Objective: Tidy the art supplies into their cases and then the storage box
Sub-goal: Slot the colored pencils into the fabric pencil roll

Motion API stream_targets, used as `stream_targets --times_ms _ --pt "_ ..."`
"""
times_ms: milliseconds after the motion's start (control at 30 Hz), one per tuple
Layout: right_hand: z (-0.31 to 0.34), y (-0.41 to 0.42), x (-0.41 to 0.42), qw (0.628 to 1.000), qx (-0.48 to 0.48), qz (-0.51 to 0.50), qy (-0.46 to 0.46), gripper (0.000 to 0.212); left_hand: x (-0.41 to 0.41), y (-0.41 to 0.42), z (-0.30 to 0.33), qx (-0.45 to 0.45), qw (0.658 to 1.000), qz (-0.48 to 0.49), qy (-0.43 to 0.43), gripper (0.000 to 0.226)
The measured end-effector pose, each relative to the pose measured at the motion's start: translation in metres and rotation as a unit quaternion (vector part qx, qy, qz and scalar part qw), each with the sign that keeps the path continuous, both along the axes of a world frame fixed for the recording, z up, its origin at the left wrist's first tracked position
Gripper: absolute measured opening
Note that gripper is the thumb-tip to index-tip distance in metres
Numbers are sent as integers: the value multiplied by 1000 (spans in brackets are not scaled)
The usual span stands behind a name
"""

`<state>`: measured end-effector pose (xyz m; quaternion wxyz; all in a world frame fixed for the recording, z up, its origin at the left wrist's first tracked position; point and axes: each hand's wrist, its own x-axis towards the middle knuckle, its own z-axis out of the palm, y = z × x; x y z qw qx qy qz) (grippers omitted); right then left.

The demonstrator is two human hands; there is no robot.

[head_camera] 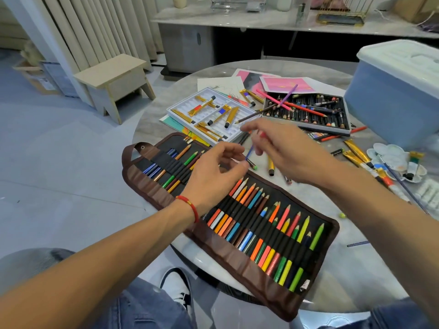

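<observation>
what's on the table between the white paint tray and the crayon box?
Head view: a brown pencil bridges the gap between the paint tray and the crayon box, tip by the tray, far end on the box. Farther back, gold paint tubes lie on drawing sheets.

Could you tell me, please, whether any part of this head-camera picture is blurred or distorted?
Head view: the right hand and the blue pencil it holds are motion-blurred; the pencil roll is sharp; wide-angle distortion bends the storage box at the frame edge.
</observation>
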<state>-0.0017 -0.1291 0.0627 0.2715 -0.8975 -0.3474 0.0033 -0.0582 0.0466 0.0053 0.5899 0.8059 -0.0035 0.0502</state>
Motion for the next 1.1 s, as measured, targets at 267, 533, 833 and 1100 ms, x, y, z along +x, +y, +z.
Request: stream_targets --times_ms 267,533,833,1100 --pt "-33 18 -18 951 -300 21 -72 85 6 14 11 -32 993 -88 73 16" --pt "-32 12 -13 963 -183 -20 -196 71 6 20 8 -39 986 -72 147 21" --pt "-30 6 -3 934 203 -265 130 67 5 18 5 85 980 -118 133 11" --pt "-50 8 3 897 275 -291 185 89 7 52 5 453 850 -194 187 59"
